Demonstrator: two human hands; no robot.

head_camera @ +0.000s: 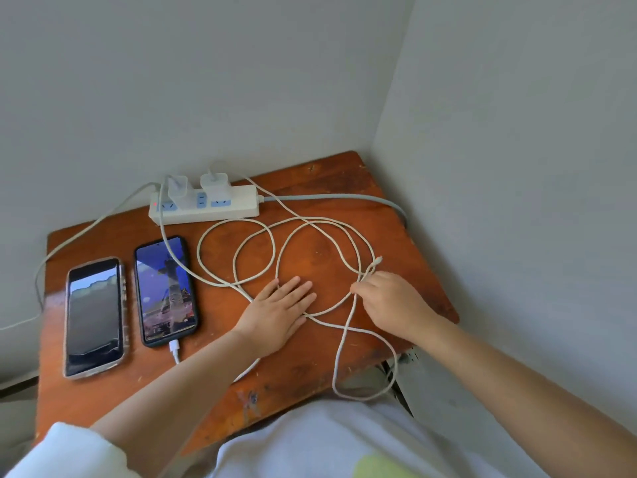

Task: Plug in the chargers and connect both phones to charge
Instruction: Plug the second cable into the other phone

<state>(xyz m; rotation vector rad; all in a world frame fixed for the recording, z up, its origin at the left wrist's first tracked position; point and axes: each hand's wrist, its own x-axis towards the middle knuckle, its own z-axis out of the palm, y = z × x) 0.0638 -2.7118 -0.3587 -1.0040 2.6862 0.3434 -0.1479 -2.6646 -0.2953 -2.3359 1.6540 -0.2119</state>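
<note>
Two white chargers (177,188) (214,183) stand plugged in the white power strip (238,205) at the table's back. A lit phone in a dark case (165,291) lies face up with a white cable plug (174,347) in its bottom port. To its left lies a phone in a clear case (93,317), screen dark, no cable in it. A long white cable (241,250) loops over the table. My left hand (279,313) lies flat, fingers spread, on those loops. My right hand (389,301) pinches the cable near its free connector (377,261).
The small orange-brown wooden table (317,198) sits in a corner of grey walls. The strip's grey cord (344,198) runs off the right edge. One cable loop (362,395) hangs over the front edge. My white clothing (310,443) lies below.
</note>
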